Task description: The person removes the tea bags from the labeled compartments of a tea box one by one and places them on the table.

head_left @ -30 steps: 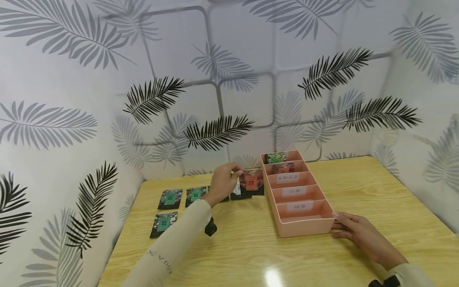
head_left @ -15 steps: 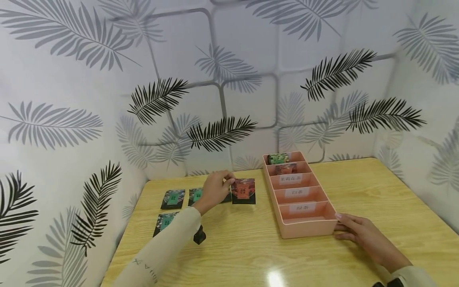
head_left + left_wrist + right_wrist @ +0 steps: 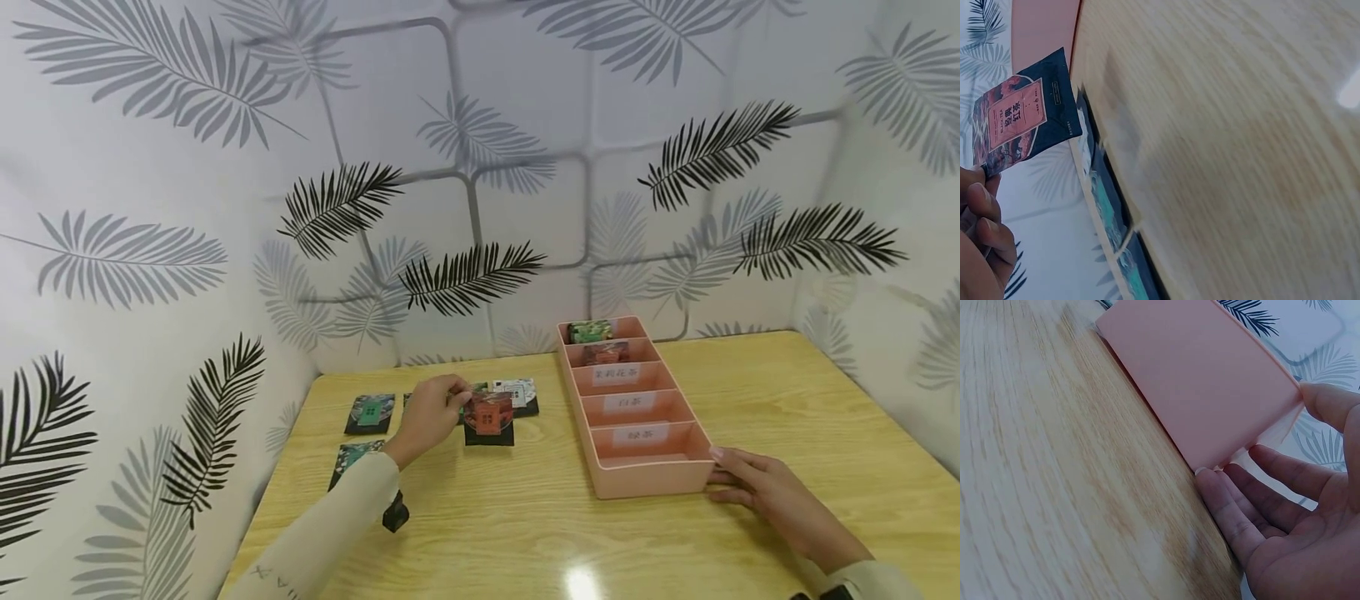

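My left hand (image 3: 427, 412) pinches a red and black tea sachet (image 3: 489, 419) by its upper left edge. In the left wrist view the sachet (image 3: 1017, 119) hangs above the table, its printed front showing. A white-labelled sachet (image 3: 516, 392) lies just behind it, and the hand partly hides green-labelled ones. My right hand (image 3: 772, 496) holds the near right corner of a pink divided box (image 3: 652, 482). In the right wrist view the thumb (image 3: 1329, 403) sits at the box's rim and the fingertips reach its lower edge.
Green-labelled sachets (image 3: 370, 414) lie on the left of the wooden table (image 3: 525, 533). The box's two far compartments hold a green sachet (image 3: 591, 332) and a red sachet (image 3: 606, 353); the three nearer ones bear paper labels (image 3: 628, 403). A patterned wall covering stands behind.
My left hand has carried the red sachet left and nearer to me, away from the box's side, uncovering the white-labelled sachet. My right hand has stayed at the box corner.
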### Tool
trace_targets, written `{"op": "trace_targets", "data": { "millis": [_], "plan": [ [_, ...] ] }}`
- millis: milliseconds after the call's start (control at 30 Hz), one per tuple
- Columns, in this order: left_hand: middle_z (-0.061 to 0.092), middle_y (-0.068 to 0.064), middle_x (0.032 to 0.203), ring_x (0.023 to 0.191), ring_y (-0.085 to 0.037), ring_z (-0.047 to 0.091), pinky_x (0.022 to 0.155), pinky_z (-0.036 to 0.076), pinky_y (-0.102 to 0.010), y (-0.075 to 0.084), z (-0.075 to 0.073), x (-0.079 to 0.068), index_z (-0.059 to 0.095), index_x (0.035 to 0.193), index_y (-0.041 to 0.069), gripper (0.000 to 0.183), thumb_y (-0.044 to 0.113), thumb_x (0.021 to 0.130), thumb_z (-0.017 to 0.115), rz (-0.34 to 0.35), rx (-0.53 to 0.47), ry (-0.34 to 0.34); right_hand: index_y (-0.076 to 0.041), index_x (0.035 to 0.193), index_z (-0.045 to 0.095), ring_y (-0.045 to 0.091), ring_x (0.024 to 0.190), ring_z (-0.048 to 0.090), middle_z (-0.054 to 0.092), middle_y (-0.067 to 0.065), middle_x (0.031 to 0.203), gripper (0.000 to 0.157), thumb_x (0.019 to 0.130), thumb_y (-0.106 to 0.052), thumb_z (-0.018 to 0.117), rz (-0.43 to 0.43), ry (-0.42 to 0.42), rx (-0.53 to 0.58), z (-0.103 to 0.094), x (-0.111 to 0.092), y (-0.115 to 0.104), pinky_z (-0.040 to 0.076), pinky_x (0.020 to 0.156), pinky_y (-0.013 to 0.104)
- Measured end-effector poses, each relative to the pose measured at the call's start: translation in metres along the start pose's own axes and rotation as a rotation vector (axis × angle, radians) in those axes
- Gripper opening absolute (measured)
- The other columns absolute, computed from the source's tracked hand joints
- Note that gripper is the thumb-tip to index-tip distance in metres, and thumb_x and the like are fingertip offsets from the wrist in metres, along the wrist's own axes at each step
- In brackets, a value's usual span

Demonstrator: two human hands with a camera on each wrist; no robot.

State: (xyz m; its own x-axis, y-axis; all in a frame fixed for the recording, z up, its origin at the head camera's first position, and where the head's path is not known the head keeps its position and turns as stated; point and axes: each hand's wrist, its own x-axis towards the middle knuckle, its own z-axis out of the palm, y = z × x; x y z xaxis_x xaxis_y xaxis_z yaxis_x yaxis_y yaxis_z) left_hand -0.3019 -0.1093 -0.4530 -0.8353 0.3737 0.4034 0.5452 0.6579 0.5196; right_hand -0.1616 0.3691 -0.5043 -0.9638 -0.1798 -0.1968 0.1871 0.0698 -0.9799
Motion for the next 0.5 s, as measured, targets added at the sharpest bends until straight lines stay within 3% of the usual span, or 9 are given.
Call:
{"op": "trace_targets", "data": {
  "millis": [133, 300, 500],
  "plan": [
    [0.071, 0.003, 0.088, 0.047, -0.007, 0.037, 0.058, 0.042, -0.030, -0.007, 0.000, -0.008, 0.074, 0.098, 0.013, 0.010, 0.014, 0.103, 0.065, -0.027, 0.002, 0.000, 0.020, 0.150, 0.029, 0.015, 0.109, 0.069, 0.069, 0.003, 0.123, 0.069, 0.113, -0.036, 0.043, 0.006, -0.005, 0.000, -0.001, 0.000, 0.001, 0.055, 0.094, 0.038],
    [0.070, 0.005, 0.086, 0.049, -0.007, 0.042, 0.059, 0.044, -0.031, -0.013, -0.002, -0.016, 0.074, 0.097, 0.015, 0.010, 0.015, 0.103, 0.066, -0.045, 0.003, 0.005, 0.020, 0.150, 0.031, 0.014, 0.109, 0.069, 0.069, 0.003, 0.123, 0.070, 0.112, -0.037, 0.044, 0.015, 0.000, 0.001, -0.002, -0.002, 0.002, 0.055, 0.094, 0.037],
    [0.071, 0.005, 0.087, 0.043, -0.006, 0.035, 0.053, 0.041, -0.029, -0.026, -0.006, -0.022, 0.074, 0.099, 0.015, 0.009, 0.016, 0.103, 0.066, -0.058, 0.038, 0.010, 0.021, 0.149, 0.032, 0.014, 0.108, 0.069, 0.070, 0.003, 0.122, 0.068, 0.112, -0.035, 0.045, 0.003, 0.001, 0.013, -0.001, -0.001, 0.000, 0.055, 0.094, 0.037]
  ]
}}
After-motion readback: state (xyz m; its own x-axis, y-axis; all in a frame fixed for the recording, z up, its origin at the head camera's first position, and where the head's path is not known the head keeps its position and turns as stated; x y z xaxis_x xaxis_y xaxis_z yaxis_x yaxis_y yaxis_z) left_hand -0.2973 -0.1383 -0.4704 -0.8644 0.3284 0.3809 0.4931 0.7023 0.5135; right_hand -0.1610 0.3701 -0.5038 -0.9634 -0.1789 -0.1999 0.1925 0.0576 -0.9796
